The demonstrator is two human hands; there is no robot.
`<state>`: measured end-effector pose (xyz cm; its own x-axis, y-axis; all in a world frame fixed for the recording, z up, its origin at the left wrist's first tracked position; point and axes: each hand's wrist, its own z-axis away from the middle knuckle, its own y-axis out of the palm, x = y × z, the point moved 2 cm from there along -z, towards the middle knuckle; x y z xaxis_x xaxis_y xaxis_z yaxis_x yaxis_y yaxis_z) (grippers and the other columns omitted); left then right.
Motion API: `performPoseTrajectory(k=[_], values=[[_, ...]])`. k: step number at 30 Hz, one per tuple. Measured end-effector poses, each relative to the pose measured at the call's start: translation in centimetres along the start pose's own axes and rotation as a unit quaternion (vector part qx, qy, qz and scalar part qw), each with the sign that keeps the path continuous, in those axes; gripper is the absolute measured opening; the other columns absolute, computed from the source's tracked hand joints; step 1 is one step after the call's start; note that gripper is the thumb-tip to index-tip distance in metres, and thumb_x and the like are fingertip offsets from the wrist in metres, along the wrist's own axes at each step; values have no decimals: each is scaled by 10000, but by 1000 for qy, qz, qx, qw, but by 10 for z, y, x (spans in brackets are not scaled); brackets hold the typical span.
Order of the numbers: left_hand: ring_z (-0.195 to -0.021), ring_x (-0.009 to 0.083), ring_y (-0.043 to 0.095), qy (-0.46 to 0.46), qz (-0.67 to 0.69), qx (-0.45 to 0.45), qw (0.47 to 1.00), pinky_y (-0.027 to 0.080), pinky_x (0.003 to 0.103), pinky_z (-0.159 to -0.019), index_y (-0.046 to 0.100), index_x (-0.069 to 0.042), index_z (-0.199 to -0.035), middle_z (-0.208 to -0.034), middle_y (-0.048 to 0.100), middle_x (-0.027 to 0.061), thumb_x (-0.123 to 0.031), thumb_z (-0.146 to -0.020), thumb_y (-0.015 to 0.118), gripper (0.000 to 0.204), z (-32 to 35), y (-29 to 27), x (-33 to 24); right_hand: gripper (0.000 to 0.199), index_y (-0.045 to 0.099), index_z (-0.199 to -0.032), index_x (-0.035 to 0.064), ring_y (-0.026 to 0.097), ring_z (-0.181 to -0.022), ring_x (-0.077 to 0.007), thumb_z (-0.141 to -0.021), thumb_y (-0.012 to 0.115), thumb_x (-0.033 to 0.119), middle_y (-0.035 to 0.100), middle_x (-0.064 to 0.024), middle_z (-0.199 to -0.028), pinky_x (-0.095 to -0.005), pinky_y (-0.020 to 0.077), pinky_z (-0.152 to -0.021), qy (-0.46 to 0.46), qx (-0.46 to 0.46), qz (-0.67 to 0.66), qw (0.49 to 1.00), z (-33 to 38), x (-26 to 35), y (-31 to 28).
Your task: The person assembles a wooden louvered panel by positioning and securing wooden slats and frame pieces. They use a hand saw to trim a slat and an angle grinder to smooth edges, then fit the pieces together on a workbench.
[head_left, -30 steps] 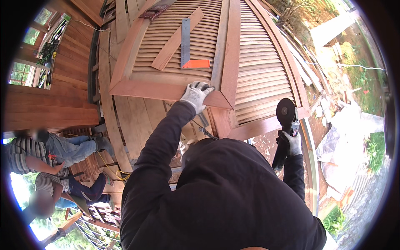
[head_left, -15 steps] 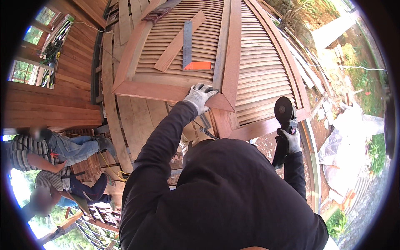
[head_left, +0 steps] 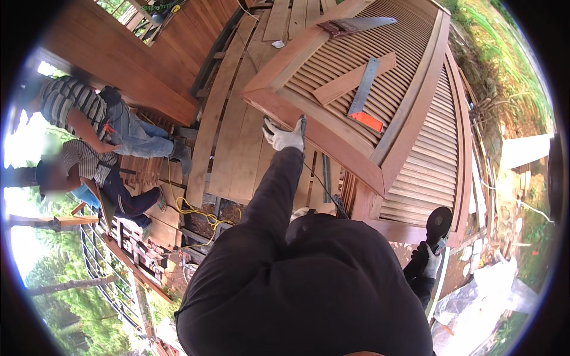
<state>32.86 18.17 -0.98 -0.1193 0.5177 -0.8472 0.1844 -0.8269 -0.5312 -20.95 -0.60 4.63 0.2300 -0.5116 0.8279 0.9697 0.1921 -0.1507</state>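
Observation:
My right hand [head_left: 433, 262], in a pale glove with dark parts, grips an angle grinder [head_left: 418, 259] by its dark body. The grinder's black disc [head_left: 439, 223] points up beside the near right corner of the louvred shutters. My gloved left hand [head_left: 284, 136] is open, thumb and fingers apart, at the near edge of the left louvred wooden shutter [head_left: 332, 135]; its fingertips seem to touch the frame. On the slats lie a wooden strip [head_left: 335, 89] and a try square [head_left: 363, 89] with an orange handle. A handsaw [head_left: 350, 26] rests across the far frame.
Wooden planks [head_left: 228, 142] form the floor at left, with a yellow cord [head_left: 199, 210] on it. Two people in striped shirts, one standing [head_left: 83, 113] and one bent or seated [head_left: 95, 160], are at far left. Clear plastic sheeting [head_left: 487, 296] lies on the ground at right.
My left hand has moved left along the shutter frame, from near its corner joint, and its fingers have spread. The view has turned, bringing the handsaw fully into sight. The grinder stays in my right hand.

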Motion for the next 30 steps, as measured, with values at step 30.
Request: performPoseTrajectory(k=[30], values=[[-1416,452,358,-105,7,3,994,383,445,-1158,107,-150,-1607,-1581,124,340,-344,-666,916,1256,-3,73,-17,297,572,-1043,2,658,-572,-219,-817,761,41,651,-110,-791,-338,559,-498,-18,3,24,1000,6,20,8]])
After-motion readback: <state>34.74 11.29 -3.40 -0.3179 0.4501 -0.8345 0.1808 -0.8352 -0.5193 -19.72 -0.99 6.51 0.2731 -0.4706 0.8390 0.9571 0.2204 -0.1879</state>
